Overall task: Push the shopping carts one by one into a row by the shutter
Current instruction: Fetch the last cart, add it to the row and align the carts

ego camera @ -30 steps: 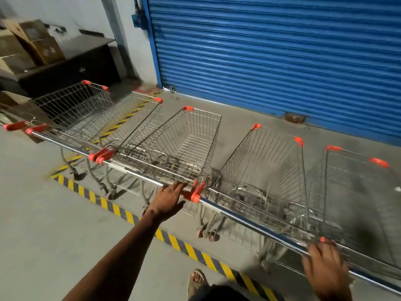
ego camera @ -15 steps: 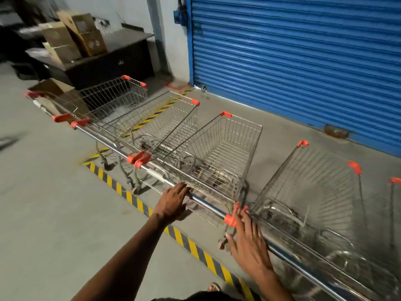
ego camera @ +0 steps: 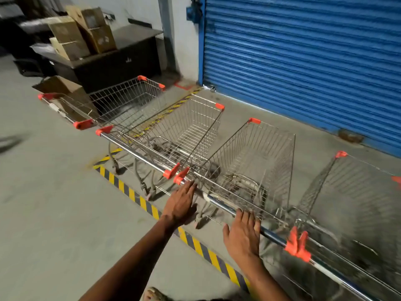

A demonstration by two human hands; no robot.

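Several wire shopping carts with orange corner caps stand side by side, noses toward the blue shutter point(ego camera: 303, 61). The cart in front of me point(ego camera: 256, 161) has a chrome handle bar point(ego camera: 219, 203). My left hand point(ego camera: 181, 203) lies with straight fingers at the bar's left end, beside its orange cap. My right hand point(ego camera: 242, 233) has its fingers straight too, tips touching the bar further right. To the left stand a second cart point(ego camera: 186, 131) and a third cart point(ego camera: 123, 101). Another cart point(ego camera: 351, 192) is on the right, blurred.
A yellow-and-black floor stripe point(ego camera: 152, 209) runs under the cart handles. A dark counter point(ego camera: 112, 61) with cardboard boxes point(ego camera: 82, 33) stands at the back left, and another box point(ego camera: 63, 88) sits on the floor by the leftmost cart. My sandalled foot point(ego camera: 154, 295) shows at the bottom edge.
The view has swung left along the row. My right hand left the right-hand cart's bar and now touches the same bar as my left hand, whose fingers have straightened.
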